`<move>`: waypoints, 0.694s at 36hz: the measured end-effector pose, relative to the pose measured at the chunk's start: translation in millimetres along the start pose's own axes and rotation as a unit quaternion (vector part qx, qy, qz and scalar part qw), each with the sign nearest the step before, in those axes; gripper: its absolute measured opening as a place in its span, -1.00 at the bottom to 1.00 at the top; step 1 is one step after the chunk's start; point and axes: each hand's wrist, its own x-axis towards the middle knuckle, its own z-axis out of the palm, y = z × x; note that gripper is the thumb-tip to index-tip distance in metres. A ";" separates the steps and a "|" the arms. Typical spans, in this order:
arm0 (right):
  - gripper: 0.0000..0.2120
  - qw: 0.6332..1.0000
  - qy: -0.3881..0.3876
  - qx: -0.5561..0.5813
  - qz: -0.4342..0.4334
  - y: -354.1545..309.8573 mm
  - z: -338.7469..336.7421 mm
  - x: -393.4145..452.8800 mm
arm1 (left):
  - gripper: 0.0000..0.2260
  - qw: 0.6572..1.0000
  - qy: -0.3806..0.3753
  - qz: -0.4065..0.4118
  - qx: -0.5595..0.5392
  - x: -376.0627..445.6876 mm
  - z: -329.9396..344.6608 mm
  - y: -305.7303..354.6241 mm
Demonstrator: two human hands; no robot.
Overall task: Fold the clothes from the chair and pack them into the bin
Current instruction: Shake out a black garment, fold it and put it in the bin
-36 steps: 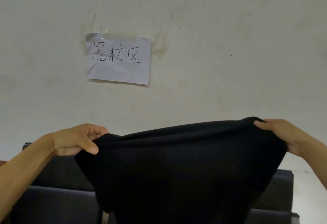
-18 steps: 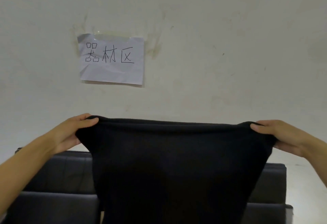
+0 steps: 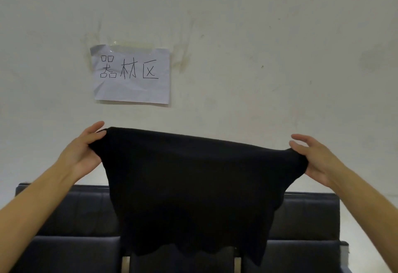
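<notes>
The left hand (image 3: 83, 152) pinches the top corner of a black knit garment (image 3: 193, 190) at about 9 o'clock, thumb over the edge; the right hand (image 3: 312, 158) pinches the opposite corner at 3 o'clock, its upper fingers loosely spread. The cloth hangs flat between them — held up in the air, its ragged lower hem toward 6 o'clock. Behind it stands a row of dark padded chairs (image 3: 71, 214), and on the stained white wall (image 3: 258, 35) at 11 o'clock hangs a taped paper sign (image 3: 131, 75).

The black garment (image 3: 193, 190) hangs between both hands and blocks the middle. Behind it stands the dark chair row (image 3: 71, 214), against the wall (image 3: 258, 57). Open air lies above the garment.
</notes>
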 end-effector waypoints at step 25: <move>-0.67 0.990 -0.066 0.106 0.059 -4.4 -20.7 -51.1 | -0.67 0.991 0.023 -0.103 0.088 -27.2 5.6 -22.3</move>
